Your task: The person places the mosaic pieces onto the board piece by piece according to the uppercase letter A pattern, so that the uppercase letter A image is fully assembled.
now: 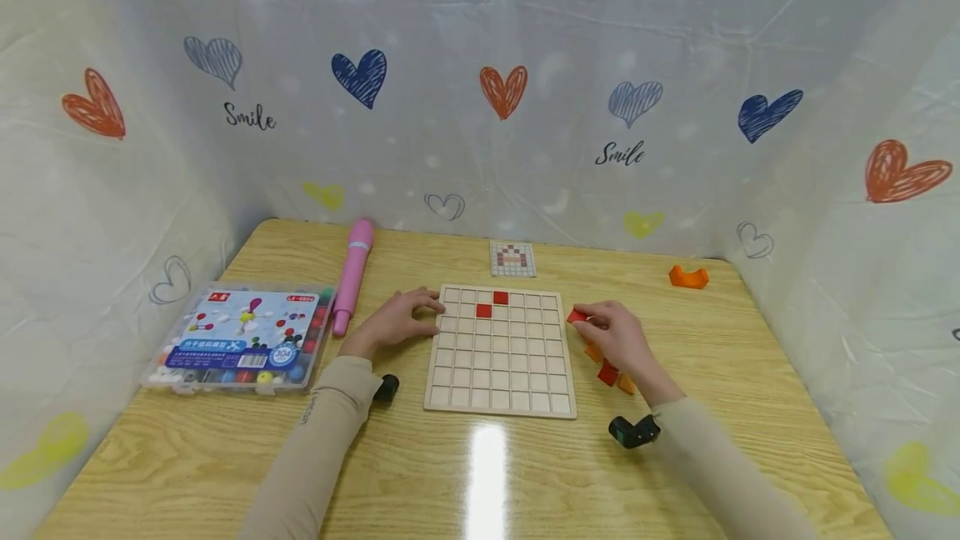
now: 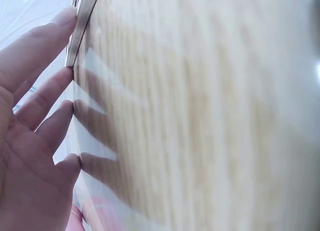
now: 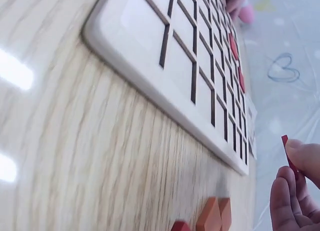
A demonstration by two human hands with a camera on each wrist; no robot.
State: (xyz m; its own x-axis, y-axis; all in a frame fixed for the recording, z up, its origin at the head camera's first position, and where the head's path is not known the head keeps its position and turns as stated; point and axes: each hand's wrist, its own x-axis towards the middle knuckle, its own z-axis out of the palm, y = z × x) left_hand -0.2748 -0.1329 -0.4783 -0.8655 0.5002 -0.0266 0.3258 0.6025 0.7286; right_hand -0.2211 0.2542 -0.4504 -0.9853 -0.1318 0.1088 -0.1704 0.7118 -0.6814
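A wooden grid board (image 1: 501, 354) lies on the table. Two red square tiles sit in its cells, one (image 1: 500, 297) in the top row and the other (image 1: 483, 311) one row lower, a column to the left. My left hand (image 1: 393, 322) rests at the board's upper left edge, thumb and a finger touching it in the left wrist view. Just off the upper right edge, my right hand (image 1: 618, 342) pinches a thin red tile (image 3: 289, 158) between thumb and fingers. Below that hand lie loose tiles, red (image 1: 608, 373) and orange (image 1: 626, 383), partly hidden by it.
Behind the board lies a small pattern card (image 1: 513, 258). At the left are a clear plastic case (image 1: 240, 340) of coloured pieces and a pink microphone-shaped stick (image 1: 352, 277). An orange arched block (image 1: 688, 277) stands back right. Curtain walls (image 1: 502, 165) border the table.
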